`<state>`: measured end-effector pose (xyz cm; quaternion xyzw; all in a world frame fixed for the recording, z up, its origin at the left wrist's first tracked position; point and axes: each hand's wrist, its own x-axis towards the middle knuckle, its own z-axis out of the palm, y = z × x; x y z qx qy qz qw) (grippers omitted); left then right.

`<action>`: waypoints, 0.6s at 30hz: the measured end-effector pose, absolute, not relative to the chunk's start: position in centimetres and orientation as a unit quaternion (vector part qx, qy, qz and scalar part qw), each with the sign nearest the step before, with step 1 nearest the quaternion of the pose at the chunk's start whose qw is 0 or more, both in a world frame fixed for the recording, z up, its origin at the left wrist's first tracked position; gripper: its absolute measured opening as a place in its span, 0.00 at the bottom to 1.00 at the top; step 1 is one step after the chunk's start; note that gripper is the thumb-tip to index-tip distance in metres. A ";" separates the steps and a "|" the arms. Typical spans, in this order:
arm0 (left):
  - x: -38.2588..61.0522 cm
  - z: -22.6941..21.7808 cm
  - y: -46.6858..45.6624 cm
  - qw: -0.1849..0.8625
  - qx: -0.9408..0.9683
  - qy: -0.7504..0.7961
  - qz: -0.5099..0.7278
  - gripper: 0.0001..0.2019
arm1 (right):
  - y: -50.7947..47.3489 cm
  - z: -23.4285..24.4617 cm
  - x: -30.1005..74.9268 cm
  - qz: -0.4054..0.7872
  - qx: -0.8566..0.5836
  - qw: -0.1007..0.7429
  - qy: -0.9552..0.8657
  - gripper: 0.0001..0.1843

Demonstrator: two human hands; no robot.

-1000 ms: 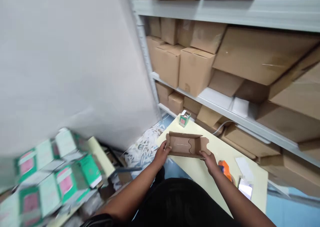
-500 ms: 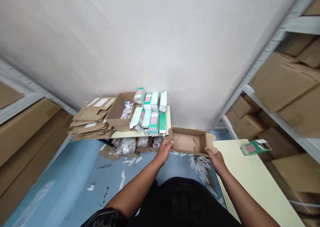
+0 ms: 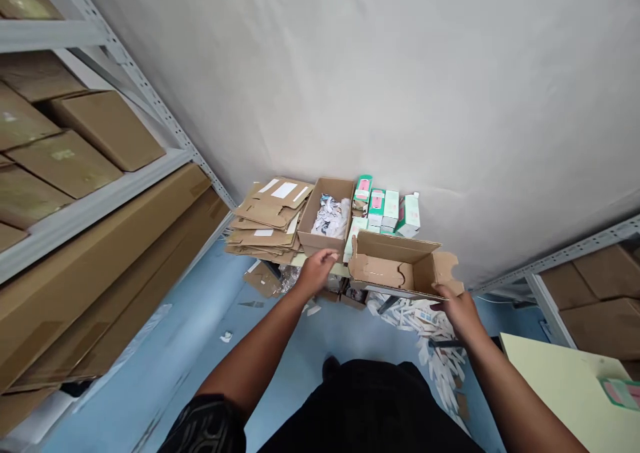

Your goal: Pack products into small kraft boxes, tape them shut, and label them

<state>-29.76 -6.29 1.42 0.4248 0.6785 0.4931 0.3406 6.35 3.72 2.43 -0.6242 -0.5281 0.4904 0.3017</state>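
My right hand [image 3: 457,310] grips an open brown cardboard box [image 3: 385,270] by its right end flap. The box is folded into a shallow tray, with curved cuts in its cardboard, and hangs in front of the bench. Just left of it, my left hand [image 3: 317,270] is apart from the box, fingers stretched forward and holding nothing. Beyond that hand stands an open carton [image 3: 325,240] with crumpled printed paper [image 3: 330,215] inside. Green and white boxes [image 3: 384,205] with pink panels stand beside the carton, partly hidden by the held box.
Flattened cardboard boxes [image 3: 270,213] are stacked at the bench's left. Shelving with cartons [image 3: 105,130] rises on the left, more cartons [image 3: 590,280] on the right. Paper strips [image 3: 420,320] litter the blue floor. A pale table [image 3: 555,373] at right bears a green box [image 3: 623,393].
My view has turned to the right table's opposite side, leftward. My left hand has let go of the cardboard box's left end; my right hand keeps hold of it.
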 end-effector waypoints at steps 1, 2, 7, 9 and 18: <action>-31.3 2.0 -5.4 0.313 0.428 0.697 0.482 0.21 | 4.2 2.7 5.9 0.487 -0.626 0.295 -0.532 0.25; -32.8 2.4 -4.3 0.288 0.432 0.717 0.465 0.19 | 4.7 3.0 5.5 0.484 -0.629 0.286 -0.537 0.25; -37.6 2.9 2.1 0.235 0.500 0.774 0.309 0.17 | 7.7 3.5 4.3 0.480 -0.639 0.237 -0.553 0.24; -38.8 2.2 5.0 0.250 0.517 0.784 0.235 0.19 | 9.1 3.6 4.0 0.497 -0.637 0.220 -0.547 0.24; -41.1 -4.7 16.3 0.350 0.436 0.812 0.169 0.24 | 15.8 3.5 2.7 0.550 -0.600 0.155 -0.559 0.22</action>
